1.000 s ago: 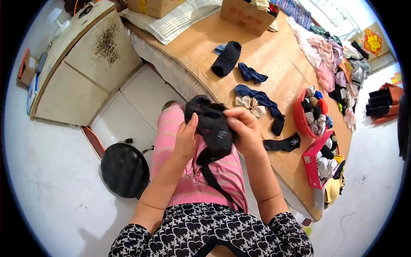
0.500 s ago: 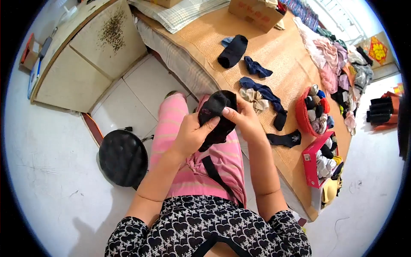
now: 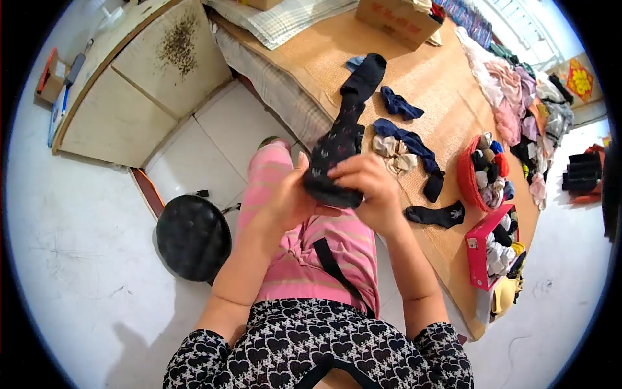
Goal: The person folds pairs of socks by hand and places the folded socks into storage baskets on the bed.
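Note:
A black sock (image 3: 332,150) with a small pinkish and grey pattern stretches out in front of me above my lap. My left hand (image 3: 289,200) cups it from the left and below, thumb up along its side. Bent fingers of my right hand (image 3: 370,187) press on it from the right, near its bunched lower end. Its far end overlaps, from this angle, a plain black sock (image 3: 367,76) lying on the mat. Right of my hands are a beige scrunchie (image 3: 395,154), a dark blue cloth strip (image 3: 414,144) and another black sock (image 3: 435,214).
A woven mat (image 3: 311,68) covers the bed. On it stand a red basket (image 3: 468,175) of rolled socks, a pink box (image 3: 479,262) of clothing and a cardboard box (image 3: 398,24). Clothes (image 3: 512,97) are heaped along the far edge. A black round stool (image 3: 193,238) stands left.
The sock, bunched between both hands before, now extends lengthwise away from me. My left hand has turned beneath it, and my right fingers now lie across it. The view has shifted slightly.

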Demonstrator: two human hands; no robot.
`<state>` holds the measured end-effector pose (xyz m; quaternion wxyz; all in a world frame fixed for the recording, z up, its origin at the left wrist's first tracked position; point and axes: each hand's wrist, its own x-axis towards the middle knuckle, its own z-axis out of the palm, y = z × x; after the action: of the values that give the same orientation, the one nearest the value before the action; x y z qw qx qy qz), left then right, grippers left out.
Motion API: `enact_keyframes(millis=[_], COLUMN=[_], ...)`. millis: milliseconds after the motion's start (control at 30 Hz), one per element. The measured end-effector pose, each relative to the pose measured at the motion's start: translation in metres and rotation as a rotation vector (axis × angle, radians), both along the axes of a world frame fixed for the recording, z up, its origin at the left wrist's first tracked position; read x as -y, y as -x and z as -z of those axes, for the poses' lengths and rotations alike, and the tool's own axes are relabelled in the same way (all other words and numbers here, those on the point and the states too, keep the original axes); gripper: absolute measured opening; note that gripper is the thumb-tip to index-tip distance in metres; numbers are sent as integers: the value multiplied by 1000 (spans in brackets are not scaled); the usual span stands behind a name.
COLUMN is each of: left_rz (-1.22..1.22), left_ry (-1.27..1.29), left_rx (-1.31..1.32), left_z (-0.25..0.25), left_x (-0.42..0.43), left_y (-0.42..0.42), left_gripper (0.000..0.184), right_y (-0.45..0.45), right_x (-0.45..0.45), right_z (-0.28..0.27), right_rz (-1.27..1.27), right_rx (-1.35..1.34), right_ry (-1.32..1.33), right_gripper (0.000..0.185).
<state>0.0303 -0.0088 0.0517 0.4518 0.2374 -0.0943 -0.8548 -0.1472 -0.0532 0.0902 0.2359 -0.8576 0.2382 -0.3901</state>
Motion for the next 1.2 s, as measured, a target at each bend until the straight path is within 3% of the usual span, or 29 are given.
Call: enact_keyframes(millis=[33, 100, 167, 267, 367, 433, 500, 567, 667, 733, 833, 900, 1033, 1200], left_rz=[-100, 10, 66, 151, 101, 136, -2, 11, -33, 57, -23, -33, 31, 180], left_ry=[-77, -79, -247, -364, -351, -322, -317, -296, -290, -93, -111, -211, -315, -414], left_rx=[-139, -244, -194, -120, 33, 33, 9, -21, -1, 203, 313, 182, 82, -182], left_z=[11, 30, 53, 72, 92, 92, 87, 87, 90, 92, 87, 87, 102, 103], left_x=[4, 8, 11, 9, 6, 5, 1, -1, -3, -4, 0, 3, -2, -2], left_y=[10, 7, 12, 22, 35, 37, 45, 48, 51, 48, 46, 42, 44, 46], left_gripper=[64, 57, 40, 30, 29, 29, 30, 32, 31, 29, 27, 32, 30, 25], right_y=[3, 7, 14, 23, 30, 28, 25, 23, 22, 22, 22, 27, 39, 50], right_x=[-10, -27, -41, -56, -64, -66, -59, -54, -50, -51, -54, -57, -60, -57], right_z=[10, 24, 40, 52, 69, 78, 84, 88, 100, 101, 91, 75, 85, 85], right_rz=[39, 87, 111, 135, 224, 532, 613, 714, 752, 790, 773, 456, 321, 191], right_rx=[-94, -191, -186, -235, -363, -243, -208, -174, -207, -252, -152, -133, -410, -309], right_ry=[33, 59, 14, -18, -182, -511, -616, -775, -731, -729, -642, -173, -8, -133], right_gripper=[27, 29, 30, 31, 27, 20, 21, 16, 26, 31, 44, 52, 42, 27])
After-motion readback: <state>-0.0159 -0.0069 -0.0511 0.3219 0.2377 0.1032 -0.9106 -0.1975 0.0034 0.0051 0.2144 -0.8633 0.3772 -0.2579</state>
